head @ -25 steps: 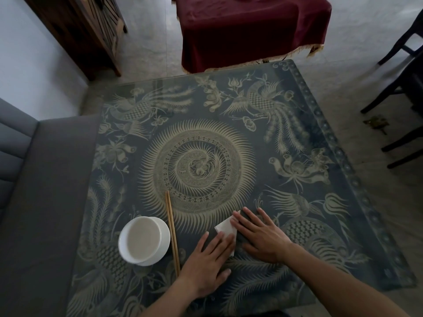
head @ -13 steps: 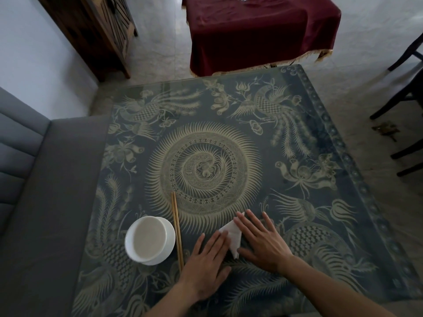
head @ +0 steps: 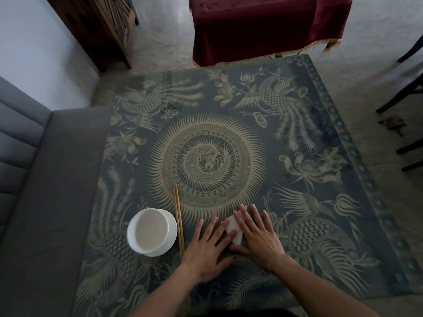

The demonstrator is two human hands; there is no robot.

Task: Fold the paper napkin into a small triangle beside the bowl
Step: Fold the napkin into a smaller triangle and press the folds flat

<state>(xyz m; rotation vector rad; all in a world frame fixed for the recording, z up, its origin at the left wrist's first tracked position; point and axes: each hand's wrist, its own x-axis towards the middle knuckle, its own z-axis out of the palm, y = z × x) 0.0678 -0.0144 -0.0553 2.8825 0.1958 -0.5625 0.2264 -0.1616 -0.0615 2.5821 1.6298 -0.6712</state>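
Note:
A small folded white paper napkin [head: 235, 229] lies flat on the glass-topped patterned table [head: 229, 110], near its front edge. My left hand [head: 209, 245] rests palm down with spread fingers, its fingertips on the napkin's left part. Palm down as well, my right hand [head: 257, 234] presses on the napkin's right side and hides most of it. Only a narrow white strip shows between the two hands. A white bowl [head: 152, 232] stands to the left, with a pair of wooden chopsticks [head: 178, 217] lying between it and my left hand.
A grey sofa [head: 45, 179] runs along the table's left side. Beyond the far edge stands a table draped in dark red cloth [head: 263, 26], with a wooden cabinet [head: 103, 26] at the back left. Dark chair legs [head: 402, 99] stand on the floor to the right.
Both hands have stayed on the napkin, and less of it shows between them now. The camera view has shifted, so the table sits lower in frame.

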